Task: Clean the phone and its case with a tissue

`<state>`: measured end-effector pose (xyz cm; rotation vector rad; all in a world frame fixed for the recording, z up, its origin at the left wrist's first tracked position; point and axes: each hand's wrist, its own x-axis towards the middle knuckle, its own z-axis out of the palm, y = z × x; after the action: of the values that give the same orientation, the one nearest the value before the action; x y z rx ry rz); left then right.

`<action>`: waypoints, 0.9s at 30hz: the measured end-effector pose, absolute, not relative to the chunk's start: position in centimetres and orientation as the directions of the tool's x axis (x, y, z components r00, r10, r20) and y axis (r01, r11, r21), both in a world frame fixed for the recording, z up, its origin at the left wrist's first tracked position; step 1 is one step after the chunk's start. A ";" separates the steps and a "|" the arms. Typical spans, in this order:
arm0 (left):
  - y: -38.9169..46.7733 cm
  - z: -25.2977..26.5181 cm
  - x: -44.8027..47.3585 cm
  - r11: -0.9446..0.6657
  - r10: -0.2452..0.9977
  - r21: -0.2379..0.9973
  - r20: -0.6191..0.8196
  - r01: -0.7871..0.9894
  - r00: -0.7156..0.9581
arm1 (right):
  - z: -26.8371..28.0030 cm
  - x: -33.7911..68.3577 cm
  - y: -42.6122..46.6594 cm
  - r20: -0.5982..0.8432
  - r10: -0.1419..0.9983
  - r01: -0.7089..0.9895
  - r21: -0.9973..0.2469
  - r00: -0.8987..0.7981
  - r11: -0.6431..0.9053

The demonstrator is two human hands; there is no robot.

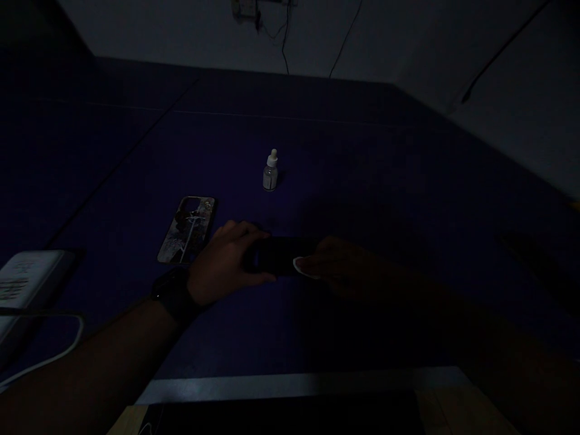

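A dark phone [283,254] lies sideways on the dark blue surface, its screen or back too dim to tell apart. My left hand [229,257], with a black watch [174,293] on the wrist, grips the phone's left end between thumb and fingers. At its other end, my right hand [338,266] presses a small white pad [306,267] against the phone; shadow hides much of this hand. Left of the phone lies a patterned phone case [188,229]. A small dropper bottle [270,172] with a white cap stands upright behind the phone.
On the left sits a white box-like object [29,278] with dark lettering, and a white cable [72,344] loops near my forearm. A pale strip [254,386] marks the near edge. Wires hang down the far wall [181,36] from a socket [244,8].
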<state>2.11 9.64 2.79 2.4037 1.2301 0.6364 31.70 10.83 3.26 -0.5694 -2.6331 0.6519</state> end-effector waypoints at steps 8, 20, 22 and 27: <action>9.8 2.9 2.2 -0.556 0.826 0.489 0.234 0.672 0.513 | 4.6 30.5 10.7 0.194 0.419 0.274 -0.509 -0.887 0.816; 9.7 2.8 2.1 -0.553 0.826 0.503 0.228 0.665 0.515 | 4.0 30.9 11.1 0.196 0.446 0.288 -0.530 -0.873 0.798; 9.7 2.8 2.1 -0.553 0.826 0.504 0.221 0.664 0.519 | 4.1 30.8 10.7 0.195 0.445 0.285 -0.536 -0.874 0.795; 9.8 2.7 2.1 -0.554 0.824 0.506 0.220 0.661 0.522 | 3.6 30.4 11.2 0.256 0.595 0.435 -0.478 -0.762 0.763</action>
<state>2.07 9.78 2.70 2.4058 1.2274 0.6272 30.43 11.24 3.58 -0.7849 -2.5631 0.5560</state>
